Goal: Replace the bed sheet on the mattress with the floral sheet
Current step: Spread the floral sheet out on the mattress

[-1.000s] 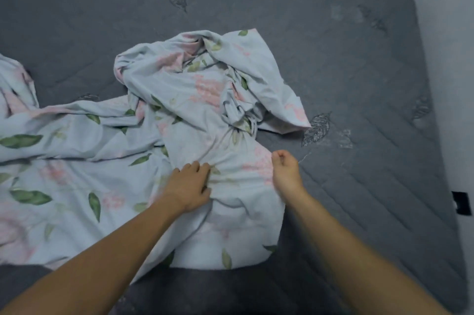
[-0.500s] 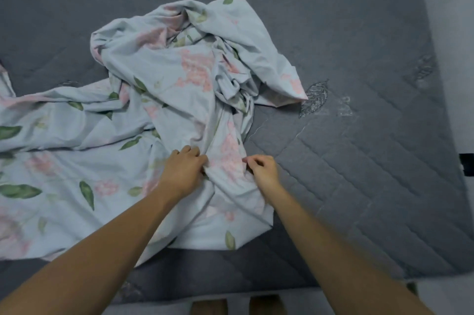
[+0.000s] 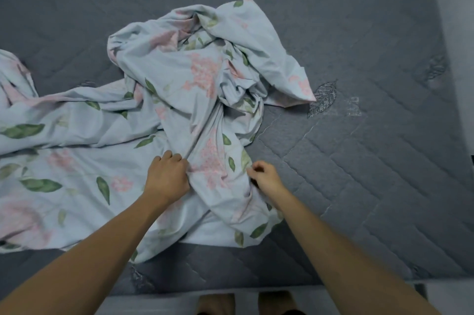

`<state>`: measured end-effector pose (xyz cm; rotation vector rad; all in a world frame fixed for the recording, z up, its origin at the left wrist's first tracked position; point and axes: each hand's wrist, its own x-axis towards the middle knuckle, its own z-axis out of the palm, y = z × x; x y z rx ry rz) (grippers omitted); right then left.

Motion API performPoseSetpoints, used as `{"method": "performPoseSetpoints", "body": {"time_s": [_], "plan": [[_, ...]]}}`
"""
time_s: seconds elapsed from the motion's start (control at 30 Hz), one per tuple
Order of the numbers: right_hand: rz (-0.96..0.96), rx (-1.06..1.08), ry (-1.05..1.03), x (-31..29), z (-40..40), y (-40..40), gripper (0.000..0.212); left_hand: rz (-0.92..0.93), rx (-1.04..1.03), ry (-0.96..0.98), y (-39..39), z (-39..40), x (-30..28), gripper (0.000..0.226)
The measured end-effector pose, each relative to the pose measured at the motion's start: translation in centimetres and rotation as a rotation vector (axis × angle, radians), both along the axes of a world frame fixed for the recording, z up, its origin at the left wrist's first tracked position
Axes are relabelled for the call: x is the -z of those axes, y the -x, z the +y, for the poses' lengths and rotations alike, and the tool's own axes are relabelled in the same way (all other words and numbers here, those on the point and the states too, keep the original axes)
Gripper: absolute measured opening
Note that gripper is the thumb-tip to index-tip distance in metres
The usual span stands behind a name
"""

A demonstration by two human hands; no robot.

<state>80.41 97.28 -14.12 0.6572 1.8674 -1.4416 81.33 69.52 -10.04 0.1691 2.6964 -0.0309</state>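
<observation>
The floral sheet (image 3: 179, 89), pale blue with pink blossoms and green leaves, lies crumpled in a heap on the bare grey quilted mattress (image 3: 372, 161). It spreads off to the left edge of the view. My left hand (image 3: 166, 177) grips a fold of the sheet near its front middle, fingers curled into the cloth. My right hand (image 3: 264, 177) pinches the sheet's right edge a little to the right of the left hand. Between the two hands runs a raised ridge of fabric.
The mattress's near edge (image 3: 230, 278) runs along the bottom, with my two feet (image 3: 246, 304) on the pale floor below it. A white wall (image 3: 459, 84) borders the mattress on the right. Bare mattress lies beyond and to the right of the sheet.
My right hand moved left from the sheet's right edge toward my left hand and bunched the fabric between them. The view shifted back, showing the mattress edge and my feet.
</observation>
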Motion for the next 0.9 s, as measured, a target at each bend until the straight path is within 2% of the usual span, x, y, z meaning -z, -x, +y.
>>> {"method": "performPoseSetpoints", "body": {"time_s": [0.07,0.27,0.5,0.6,0.7,0.77,0.83,0.9], "plan": [[0.068,0.049,0.026,-0.8,1.6,0.3,0.015,0.003,-0.008,0.0,0.0,0.6,0.2,0.004],[0.294,0.225,-0.126,-3.6,6.2,1.4,0.014,-0.062,-0.024,0.04,0.4,1.7,-1.2,0.03],[0.572,0.229,-0.452,-9.4,14.5,-0.2,0.019,-0.042,0.065,0.042,1.1,9.7,-3.9,0.024],[0.548,0.067,-0.348,-9.0,15.5,-3.0,0.018,-0.114,0.098,0.085,0.9,13.7,-4.6,0.03],[0.385,-0.054,-0.176,-6.6,15.5,-5.2,0.016,0.006,0.129,0.025,1.1,16.6,-5.0,0.025],[0.321,-0.103,-0.107,-5.2,15.2,-5.7,0.018,0.122,0.223,-0.12,2.0,18.3,-5.0,0.043],[0.299,-0.172,-0.025,-4.6,14.4,-5.8,0.023,0.158,0.352,-0.233,3.7,19.7,-4.3,0.068],[0.277,-0.273,0.051,-4.6,13.3,-6.0,0.023,0.095,0.462,-0.191,5.2,20.9,-3.6,0.069]]}}
